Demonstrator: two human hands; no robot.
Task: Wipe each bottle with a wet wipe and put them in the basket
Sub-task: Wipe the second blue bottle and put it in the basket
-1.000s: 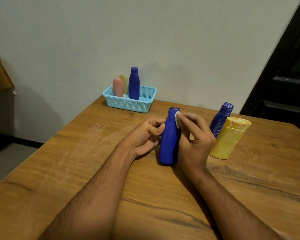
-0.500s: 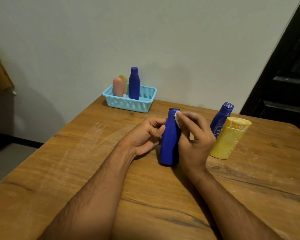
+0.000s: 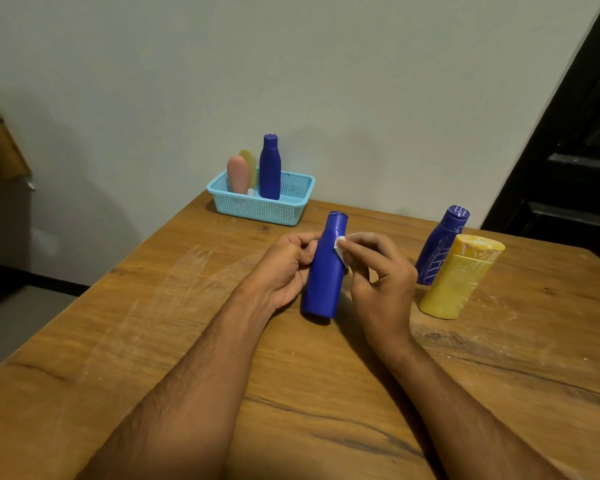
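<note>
A blue bottle (image 3: 324, 275) stands on the wooden table (image 3: 153, 323), leaning slightly. My left hand (image 3: 284, 268) grips its left side. My right hand (image 3: 374, 271) pinches a small white wet wipe (image 3: 340, 249) against the bottle's upper right side. Further right stand a second blue bottle (image 3: 440, 249) smeared with white marks and a yellow bottle (image 3: 459, 277) with a smeared cap. The light blue basket (image 3: 257, 211) at the table's far edge holds a blue bottle (image 3: 270, 168), a pink bottle (image 3: 238, 174) and a yellowish bottle (image 3: 250, 164) behind it.
A pale wall runs behind the table. A dark doorway and steps (image 3: 575, 150) lie to the right. The table's left edge drops to a grey floor (image 3: 14, 323). White smears mark the tabletop to the left of my hands.
The wipe in my right hand has slid down from the bottle's cap to its shoulder. The bottle tilted slightly and my left hand kept its hold.
</note>
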